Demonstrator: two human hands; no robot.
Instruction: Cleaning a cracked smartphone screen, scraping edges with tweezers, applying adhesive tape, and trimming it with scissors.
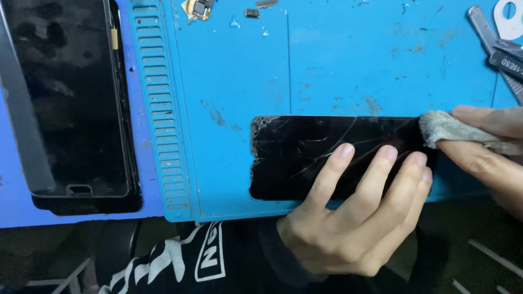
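Observation:
A cracked black phone screen (294, 158) lies flat on a blue work mat (327, 65), near its front edge. Cracks spread from the screen's left end. My left hand (348, 218) rests on it with fingers spread, pressing it down. My right hand (490, 147) comes in from the right edge and pinches a grey wad of cloth (444, 128) against the screen's upper right corner.
A second dark phone body with a loose screen (71, 109) lies at the far left, beyond the mat's ribbed edge (160, 109). Metal tools (501, 54) sit at the top right. Small loose parts (199, 8) lie at the mat's far edge.

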